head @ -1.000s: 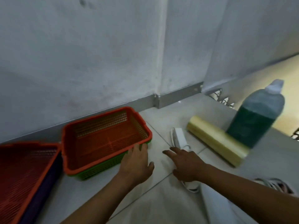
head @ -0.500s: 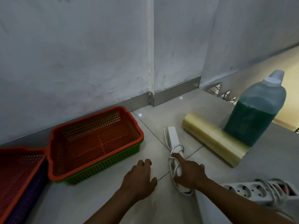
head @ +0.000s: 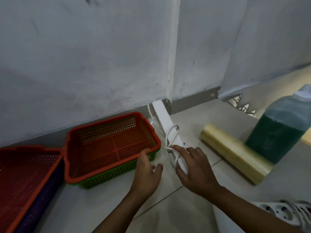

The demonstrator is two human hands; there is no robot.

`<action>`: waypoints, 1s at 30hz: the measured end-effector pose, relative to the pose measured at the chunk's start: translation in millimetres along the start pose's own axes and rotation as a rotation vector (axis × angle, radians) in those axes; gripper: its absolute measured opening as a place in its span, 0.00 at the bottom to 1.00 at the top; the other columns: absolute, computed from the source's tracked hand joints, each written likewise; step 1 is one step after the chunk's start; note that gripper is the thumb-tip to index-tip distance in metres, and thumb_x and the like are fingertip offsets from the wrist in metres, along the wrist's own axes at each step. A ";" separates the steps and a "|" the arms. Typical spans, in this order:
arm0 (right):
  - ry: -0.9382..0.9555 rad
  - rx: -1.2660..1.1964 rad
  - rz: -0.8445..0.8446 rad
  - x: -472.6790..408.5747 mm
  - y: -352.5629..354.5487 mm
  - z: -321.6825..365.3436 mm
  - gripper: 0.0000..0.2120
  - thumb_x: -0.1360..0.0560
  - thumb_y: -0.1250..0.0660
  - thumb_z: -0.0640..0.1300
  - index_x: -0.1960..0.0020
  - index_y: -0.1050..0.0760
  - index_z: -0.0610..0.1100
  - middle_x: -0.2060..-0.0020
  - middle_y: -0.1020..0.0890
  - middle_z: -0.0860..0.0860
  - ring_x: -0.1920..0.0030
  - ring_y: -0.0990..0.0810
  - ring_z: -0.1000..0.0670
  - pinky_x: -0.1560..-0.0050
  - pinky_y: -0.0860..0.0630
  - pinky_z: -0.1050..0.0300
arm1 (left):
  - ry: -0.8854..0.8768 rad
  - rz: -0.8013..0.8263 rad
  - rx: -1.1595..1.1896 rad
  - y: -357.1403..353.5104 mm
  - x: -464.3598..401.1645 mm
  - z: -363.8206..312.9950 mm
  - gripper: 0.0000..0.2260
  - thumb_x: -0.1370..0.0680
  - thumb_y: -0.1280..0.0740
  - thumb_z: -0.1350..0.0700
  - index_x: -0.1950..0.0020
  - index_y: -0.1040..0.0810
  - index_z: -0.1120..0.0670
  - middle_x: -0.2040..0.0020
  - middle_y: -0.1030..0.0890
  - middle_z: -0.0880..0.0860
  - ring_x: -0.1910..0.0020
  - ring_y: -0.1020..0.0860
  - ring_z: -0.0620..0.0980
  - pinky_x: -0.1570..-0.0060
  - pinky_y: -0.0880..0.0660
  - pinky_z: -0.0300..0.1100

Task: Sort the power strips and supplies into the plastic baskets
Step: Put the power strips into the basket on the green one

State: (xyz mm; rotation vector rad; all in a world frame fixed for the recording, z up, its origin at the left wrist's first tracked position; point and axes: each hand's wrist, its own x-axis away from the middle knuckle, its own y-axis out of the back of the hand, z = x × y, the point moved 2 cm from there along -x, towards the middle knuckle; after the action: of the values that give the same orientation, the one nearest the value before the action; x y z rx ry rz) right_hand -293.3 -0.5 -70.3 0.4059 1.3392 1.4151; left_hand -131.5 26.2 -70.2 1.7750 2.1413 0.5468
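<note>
The right hand (head: 190,167) is wrapped around the near end of a white power strip (head: 165,125), fingers over the top and thumb underneath. The strip's long axis runs away from that hand toward the wall, its far end raised and tilted, with its cord (head: 170,138) looped loosely around its middle. The left hand (head: 146,170) is apart from the right, fingers relaxed, fingertips at the near right corner of the orange basket (head: 111,145), which sits nested in a green basket (head: 107,175). That basket lies just left of the strip, so the move likely needs a short swing leftward, turning the strip to fit its length. A second power strip (head: 284,211) lies behind the right forearm; a yellow roll (head: 234,153) and green bottle (head: 279,132) sit to the right.
</note>
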 end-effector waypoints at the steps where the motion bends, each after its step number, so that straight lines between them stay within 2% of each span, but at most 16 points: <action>1: 0.056 0.061 0.013 -8.5 1.4 9.6 0.29 0.31 0.36 0.48 0.30 0.36 0.55 0.52 0.22 0.50 0.55 0.27 0.48 0.60 0.31 0.56 | -0.093 -0.097 -0.029 8.8 -0.7 -1.7 0.29 0.24 0.33 0.58 0.27 0.43 0.52 0.31 0.36 0.55 0.37 0.28 0.51 0.37 0.27 0.45; 2: 0.113 0.114 0.025 -18.3 1.3 19.6 0.31 0.32 0.34 0.46 0.30 0.37 0.55 0.51 0.21 0.48 0.55 0.26 0.47 0.60 0.32 0.55 | -0.176 -0.199 -0.099 19.7 -1.7 -1.7 0.33 0.26 0.31 0.60 0.26 0.44 0.53 0.30 0.38 0.55 0.35 0.30 0.51 0.35 0.30 0.43; 4: 0.226 0.204 0.052 -39.1 -1.9 35.6 0.36 0.36 0.29 0.40 0.31 0.37 0.55 0.48 0.20 0.45 0.52 0.24 0.44 0.57 0.29 0.51 | -0.262 -0.384 -0.340 42.0 -5.5 2.6 0.35 0.30 0.28 0.60 0.27 0.42 0.55 0.30 0.38 0.59 0.34 0.31 0.55 0.37 0.30 0.42; 6: 0.380 0.290 0.084 -60.9 -7.8 49.5 0.40 0.40 0.24 0.37 0.31 0.34 0.53 0.46 0.19 0.43 0.49 0.22 0.41 0.53 0.25 0.45 | -0.216 -0.440 -0.551 62.5 -11.5 8.9 0.36 0.31 0.28 0.55 0.27 0.40 0.54 0.28 0.39 0.62 0.31 0.34 0.61 0.39 0.29 0.52; 7: 0.462 0.318 0.108 -71.7 -12.8 58.2 0.40 0.40 0.24 0.36 0.31 0.33 0.51 0.46 0.19 0.41 0.47 0.22 0.39 0.49 0.25 0.42 | -0.161 -0.403 -0.621 72.3 -16.3 15.4 0.36 0.31 0.29 0.53 0.26 0.40 0.52 0.26 0.41 0.61 0.28 0.38 0.62 0.36 0.32 0.56; 9: 0.568 0.344 0.186 -88.2 -26.9 76.1 0.34 0.34 0.25 0.38 0.31 0.32 0.47 0.43 0.21 0.40 0.42 0.24 0.38 0.40 0.29 0.40 | -0.044 -0.248 -0.746 88.2 -26.4 34.0 0.32 0.27 0.33 0.48 0.25 0.42 0.48 0.23 0.45 0.57 0.24 0.47 0.59 0.30 0.41 0.58; 11: 0.610 0.349 0.214 -98.7 -43.6 89.0 0.28 0.31 0.27 0.40 0.33 0.30 0.46 0.41 0.21 0.41 0.39 0.26 0.38 0.34 0.34 0.41 | 0.048 -0.139 -0.775 100.8 -34.1 56.7 0.28 0.24 0.38 0.46 0.27 0.42 0.46 0.25 0.39 0.53 0.24 0.44 0.56 0.29 0.44 0.57; 14: 0.538 0.262 0.238 -112.1 -64.7 96.9 0.24 0.27 0.31 0.42 0.32 0.32 0.49 0.36 0.25 0.45 0.31 0.32 0.42 0.29 0.46 0.38 | 0.141 -0.104 -0.686 114.3 -37.0 83.1 0.26 0.23 0.40 0.45 0.27 0.44 0.42 0.32 0.28 0.51 0.31 0.32 0.54 0.32 0.41 0.60; 17: 0.393 0.245 0.250 -116.7 -74.9 91.6 0.23 0.23 0.37 0.47 0.29 0.36 0.55 0.29 0.34 0.45 0.25 0.45 0.43 0.27 0.56 0.37 | 0.162 -0.087 -0.720 117.0 -35.8 97.7 0.26 0.22 0.44 0.40 0.25 0.49 0.38 0.31 0.31 0.49 0.30 0.34 0.54 0.32 0.42 0.60; 19: 0.258 0.281 0.303 -114.2 -85.4 84.3 0.23 0.22 0.39 0.52 0.28 0.38 0.59 0.25 0.42 0.43 0.23 0.53 0.41 0.27 0.61 0.35 | 0.160 -0.060 -0.760 116.0 -37.7 104.1 0.24 0.22 0.48 0.39 0.25 0.45 0.40 0.29 0.33 0.47 0.29 0.36 0.53 0.31 0.44 0.60; 21: 0.128 0.287 0.415 -109.3 -94.4 74.7 0.21 0.21 0.42 0.52 0.29 0.36 0.59 0.25 0.42 0.43 0.24 0.51 0.40 0.28 0.61 0.33 | 0.173 -0.009 -0.817 113.0 -38.3 108.3 0.25 0.23 0.56 0.38 0.28 0.38 0.41 0.30 0.31 0.46 0.30 0.34 0.51 0.31 0.45 0.60; 23: 0.006 0.200 0.504 -104.9 -98.1 66.0 0.20 0.21 0.44 0.48 0.29 0.35 0.55 0.27 0.36 0.45 0.26 0.42 0.41 0.28 0.56 0.32 | 0.177 0.003 -0.895 110.0 -37.6 110.2 0.28 0.25 0.61 0.39 0.30 0.35 0.42 0.32 0.28 0.46 0.32 0.32 0.52 0.33 0.43 0.59; 25: -0.055 0.123 0.500 -99.9 -96.3 58.5 0.21 0.20 0.45 0.47 0.28 0.36 0.53 0.29 0.32 0.47 0.28 0.36 0.43 0.28 0.52 0.32 | 0.163 -0.032 -0.911 107.0 -37.6 110.2 0.24 0.22 0.58 0.41 0.31 0.34 0.43 0.33 0.26 0.47 0.33 0.31 0.52 0.34 0.42 0.58; 27: -0.063 0.068 0.457 -89.9 -92.4 53.4 0.20 0.20 0.46 0.48 0.28 0.37 0.52 0.29 0.31 0.47 0.28 0.37 0.45 0.28 0.51 0.34 | 0.159 -0.069 -0.867 105.0 -37.4 109.5 0.20 0.20 0.53 0.43 0.34 0.31 0.45 0.34 0.25 0.50 0.35 0.29 0.54 0.34 0.41 0.59; 30: -0.046 0.001 0.334 -60.1 -78.3 39.5 0.21 0.21 0.44 0.49 0.28 0.37 0.52 0.29 0.33 0.49 0.27 0.39 0.48 0.27 0.53 0.37 | 0.155 -0.124 -0.767 89.6 -33.1 98.9 0.21 0.20 0.47 0.44 0.32 0.32 0.51 0.29 0.33 0.57 0.30 0.34 0.58 0.31 0.43 0.62</action>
State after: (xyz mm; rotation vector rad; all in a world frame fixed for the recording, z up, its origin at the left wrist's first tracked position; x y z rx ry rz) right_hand -204.3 -49.9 -100.9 0.6833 1.2756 1.6665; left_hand -1.9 17.6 -115.1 1.1903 1.7455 1.2893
